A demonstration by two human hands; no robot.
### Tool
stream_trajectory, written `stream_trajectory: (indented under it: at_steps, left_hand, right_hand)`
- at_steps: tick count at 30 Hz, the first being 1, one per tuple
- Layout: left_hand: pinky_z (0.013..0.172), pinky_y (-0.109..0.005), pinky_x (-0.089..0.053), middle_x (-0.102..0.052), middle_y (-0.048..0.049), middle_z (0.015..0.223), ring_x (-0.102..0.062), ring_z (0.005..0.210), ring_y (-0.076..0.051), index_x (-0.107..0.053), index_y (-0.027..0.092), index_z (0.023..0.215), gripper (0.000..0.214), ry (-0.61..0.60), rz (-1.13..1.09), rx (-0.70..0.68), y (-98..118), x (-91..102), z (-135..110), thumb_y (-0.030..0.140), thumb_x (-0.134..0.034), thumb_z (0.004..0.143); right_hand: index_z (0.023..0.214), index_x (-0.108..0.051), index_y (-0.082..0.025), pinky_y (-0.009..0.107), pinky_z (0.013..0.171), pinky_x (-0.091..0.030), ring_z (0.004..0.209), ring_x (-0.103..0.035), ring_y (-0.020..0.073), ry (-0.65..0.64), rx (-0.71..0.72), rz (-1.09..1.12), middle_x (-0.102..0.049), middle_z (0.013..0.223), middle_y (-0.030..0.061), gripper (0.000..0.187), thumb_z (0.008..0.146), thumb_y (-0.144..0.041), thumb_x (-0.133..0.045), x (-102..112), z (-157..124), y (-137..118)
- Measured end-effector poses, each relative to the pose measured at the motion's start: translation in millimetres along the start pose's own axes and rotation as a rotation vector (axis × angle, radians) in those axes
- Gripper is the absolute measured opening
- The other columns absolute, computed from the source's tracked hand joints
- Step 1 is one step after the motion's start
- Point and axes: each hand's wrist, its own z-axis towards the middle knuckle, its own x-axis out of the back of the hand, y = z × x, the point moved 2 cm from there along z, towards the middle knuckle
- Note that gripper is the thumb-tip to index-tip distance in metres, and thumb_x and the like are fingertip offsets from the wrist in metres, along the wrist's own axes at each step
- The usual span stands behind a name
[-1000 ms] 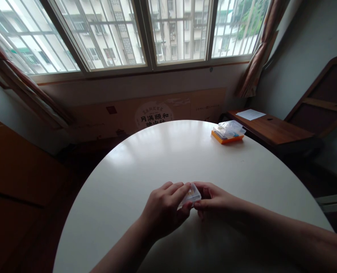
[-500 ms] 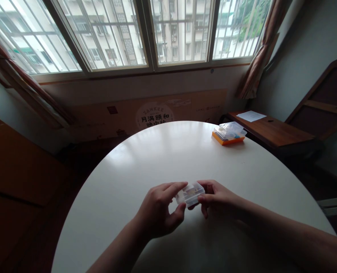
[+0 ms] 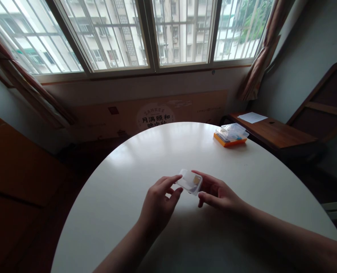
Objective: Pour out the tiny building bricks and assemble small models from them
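Note:
A small clear plastic box [image 3: 189, 181] is held up between my two hands, above the white round table [image 3: 123, 189]. Something small and yellowish shows through its right part; I cannot make out what it is. My left hand [image 3: 161, 201] grips the box's left end between thumb and fingers. Around the right end, my right hand [image 3: 218, 191] has its thumb at the near corner and its fingers behind the far edge.
Near the table's far right edge lies an orange case [image 3: 230, 141] with a clear plastic container [image 3: 232, 131] on top. Beyond stands a brown wooden side table [image 3: 282, 131] bearing a white paper [image 3: 252, 117]. A barred window and curtains are at the back.
Both hands have raised the box slightly away from me and tilted it, so its broad flat face now shows instead of its ridged edge.

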Motion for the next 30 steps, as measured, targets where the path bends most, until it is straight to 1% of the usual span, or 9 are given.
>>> stream_trajectory:
  at_steps: [3, 7, 11, 13, 15, 18, 23, 27, 30]
  left_hand:
    - [0.058, -0.027, -0.059, -0.065, -0.0094, 0.114, -0.065, 0.079, -0.017, -0.067, 0.02, 0.118, 0.034, 0.001, -0.207, 0.1, 0, -3.9, 1, 0.023, -0.056, 0.086]
    - [0.059, -0.031, -0.061, -0.058, -0.0141, 0.132, -0.065, 0.094, -0.024, -0.063, 0.016, 0.125, 0.047, -0.08, -0.472, 0.195, 0, -10.6, -3, 0.022, -0.052, 0.08]
    - [0.063, -0.035, -0.06, -0.064, -0.0181, 0.12, -0.066, 0.088, -0.024, -0.056, 0.009, 0.133, 0.055, -0.166, -0.609, 0.229, -4, -13.1, -6, 0.032, -0.043, 0.085]
    - [0.07, -0.039, -0.06, -0.063, -0.0194, 0.122, -0.066, 0.091, -0.025, -0.052, 0.009, 0.138, 0.059, -0.188, -0.542, 0.212, -4, -13.0, -6, 0.041, -0.044, 0.09]
    - [0.085, -0.043, -0.058, -0.054, -0.0197, 0.135, -0.061, 0.109, -0.029, -0.051, 0.012, 0.138, 0.061, -0.161, -0.387, 0.159, 0, -11.7, -6, 0.044, -0.056, 0.086]
    - [0.1, -0.043, -0.05, -0.047, -0.0171, 0.14, -0.051, 0.126, -0.031, -0.056, 0.016, 0.132, 0.057, -0.108, -0.229, 0.059, 7, -8.3, -6, 0.03, -0.065, 0.078]
    - [0.097, -0.04, -0.052, -0.05, -0.0116, 0.126, -0.055, 0.117, -0.026, -0.058, 0.022, 0.123, 0.058, -0.126, -0.189, -0.115, 19, -0.2, -6, 0.008, -0.051, 0.067]
    - [0.097, -0.04, -0.05, -0.052, -0.0107, 0.124, -0.054, 0.116, -0.026, -0.052, 0.023, 0.119, 0.059, -0.189, -0.119, -0.258, 26, 1.8, -9, 0.005, -0.05, 0.063]
    - [0.095, -0.04, -0.05, -0.053, -0.0099, 0.124, -0.054, 0.114, -0.025, -0.05, 0.023, 0.116, 0.054, -0.185, -0.014, -0.312, 25, 1.2, -9, 0.004, -0.05, 0.066]
  right_hand:
    - [0.139, -0.046, -0.024, 0.036, 0.073, -0.059, 0.1, -0.062, 0.0219, 0.0, 0.027, 0.0, -0.062, 0.119, 0.0117, 0.054, 0.089, -0.031, -0.067, -1, 1, -2]
    - [0.116, -0.052, -0.024, 0.034, 0.071, -0.057, 0.088, -0.065, 0.0188, 0.09, 0.03, -0.026, -0.066, 0.104, 0.0068, 0.037, 0.086, -0.034, -0.071, -3, 3, -1]
    - [0.109, -0.052, -0.026, 0.031, 0.07, -0.055, 0.083, -0.062, 0.0158, 0.14, 0.058, -0.063, -0.062, 0.097, 0.0025, 0.036, 0.083, -0.032, -0.075, -6, 3, 0]
    - [0.11, -0.053, -0.026, 0.031, 0.071, -0.055, 0.086, -0.062, 0.0163, 0.146, 0.074, -0.078, -0.062, 0.099, 0.003, 0.034, 0.084, -0.032, -0.074, -8, 3, 0]
    - [0.11, -0.055, -0.025, 0.033, 0.074, -0.055, 0.09, -0.061, 0.0174, 0.142, 0.079, -0.098, -0.062, 0.101, 0.0044, 0.031, 0.086, -0.032, -0.072, -9, 1, 0]
    - [0.11, -0.057, -0.023, 0.034, 0.074, -0.055, 0.091, -0.062, 0.0188, 0.132, 0.069, -0.109, -0.061, 0.101, 0.0059, 0.029, 0.088, -0.036, -0.069, -8, 0, 0]
    - [0.121, -0.049, -0.026, 0.034, 0.074, -0.054, 0.096, -0.062, 0.0204, 0.144, -0.032, -0.072, -0.06, 0.108, 0.0068, 0.045, 0.084, -0.036, -0.073, 2, 0, -1]
    - [0.133, -0.049, -0.026, 0.034, 0.084, -0.051, 0.107, -0.059, 0.0217, -0.032, -0.082, -0.064, -0.057, 0.124, 0.0105, 0.061, 0.08, -0.032, -0.078, 2, 2, -3]
    - [0.128, -0.052, -0.024, 0.033, 0.085, -0.05, 0.106, -0.06, 0.0207, -0.096, -0.054, -0.046, -0.058, 0.122, 0.0089, 0.058, 0.077, -0.027, -0.08, 0, 4, -3]
